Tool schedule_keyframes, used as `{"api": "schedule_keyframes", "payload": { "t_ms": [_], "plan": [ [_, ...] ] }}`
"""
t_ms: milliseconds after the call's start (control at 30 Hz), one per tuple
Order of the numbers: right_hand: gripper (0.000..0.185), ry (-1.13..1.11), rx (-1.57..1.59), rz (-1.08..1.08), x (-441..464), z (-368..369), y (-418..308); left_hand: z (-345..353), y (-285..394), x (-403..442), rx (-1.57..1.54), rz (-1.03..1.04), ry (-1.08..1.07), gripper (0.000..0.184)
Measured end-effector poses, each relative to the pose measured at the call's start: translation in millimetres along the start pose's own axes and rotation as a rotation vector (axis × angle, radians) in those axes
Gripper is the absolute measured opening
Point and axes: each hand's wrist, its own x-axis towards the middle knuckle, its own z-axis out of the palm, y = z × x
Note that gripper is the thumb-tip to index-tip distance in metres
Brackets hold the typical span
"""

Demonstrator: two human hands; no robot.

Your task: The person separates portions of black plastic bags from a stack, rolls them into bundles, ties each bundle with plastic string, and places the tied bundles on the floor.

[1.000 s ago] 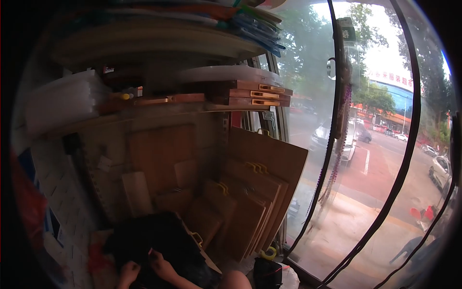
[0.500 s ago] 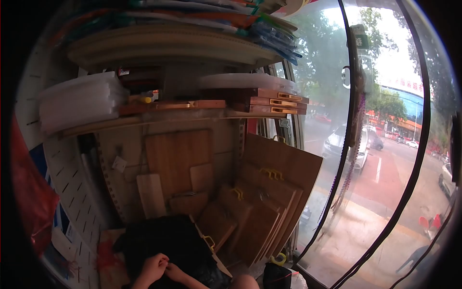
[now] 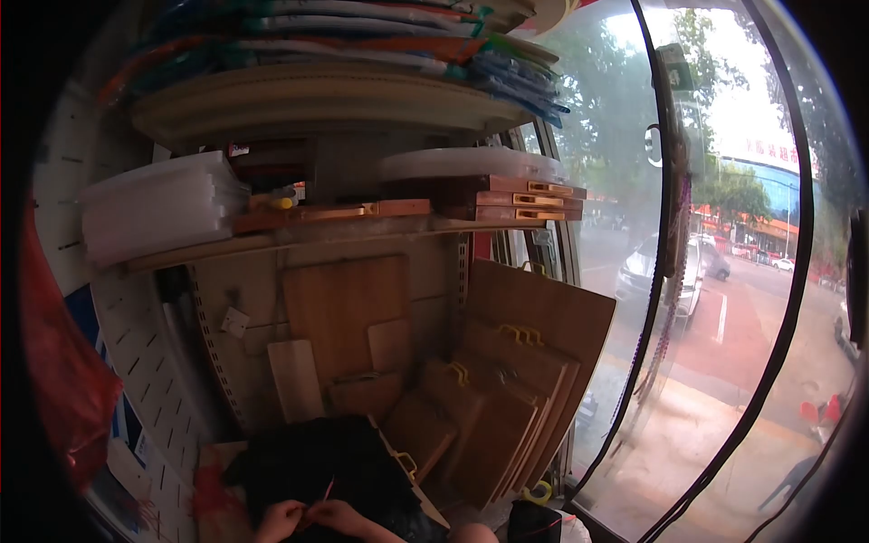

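My left hand point(image 3: 282, 519) and my right hand point(image 3: 337, 516) are close together over a black cloth point(image 3: 317, 457) at the bottom of the view. A thin, pale reddish stick-like item point(image 3: 329, 488) points up from the fingers of my right hand. The fingers of my left hand are pinched, and whatever they grip is too small to make out. Beneath and around the black cloth the edge of a light board point(image 3: 398, 477) shows. Below my right hand's side a bare knee point(image 3: 473, 534) is visible.
Wooden boards with yellow handles point(image 3: 489, 398) lean at the back right. Above them a shelf point(image 3: 299, 237) carries wooden cases and white plastic packs. A red bag point(image 3: 72, 389) hangs at left. Glass, cables and a street are at right.
The hands were apart, then came together; now they are slightly lower, with the thin item sticking up. The camera view has shifted, so the shelves and boards sit further right and slightly lower.
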Motion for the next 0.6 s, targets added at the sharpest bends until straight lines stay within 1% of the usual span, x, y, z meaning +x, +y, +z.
{"api": "schedule_keyframes", "payload": {
  "t_ms": [67, 100, 200, 300, 400, 500, 600],
  "plan": [
    [0.026, 0.216, -0.45, -0.106, 2.2, 16.8, -4.3, -2.9, -5.0, 6.0, -0.281, -0.154, -0.129, 0.017],
    [0.025, 0.259, -0.57, -0.127, -0.2, 23.0, -5.7, -3.4, -4.2, 5.3, -0.425, -0.234, -0.193, 0.017],
    [0.021, 0.39, -0.936, -0.216, 2.3, 31.1, -12.4, -7.4, 3.2, 4.2, -0.538, -0.198, -0.256, 0.02],
    [0.018, 0.405, -1.15, -0.307, -3.5, 24.6, -17.3, -8.7, 6.3, 1.9, -0.372, -0.228, -0.229, 0.018],
    [0.015, 0.368, -1.171, -0.333, -9.9, 20.7, -21.4, -7.1, 31.7, -12.3, 0.131, 0.021, 0.111, 0.009],
    [0.012, 0.352, -1.173, -0.301, -23.0, 12.9, -31.2, -16.7, 46.7, -20.1, 0.609, 0.333, 0.239, 0.004],
    [0.009, 0.252, -1.152, -0.166, -29.4, 4.3, 14.1, -11.7, 31.4, -34.0, 0.714, 0.227, 0.255, 0.005]
  ]
}}
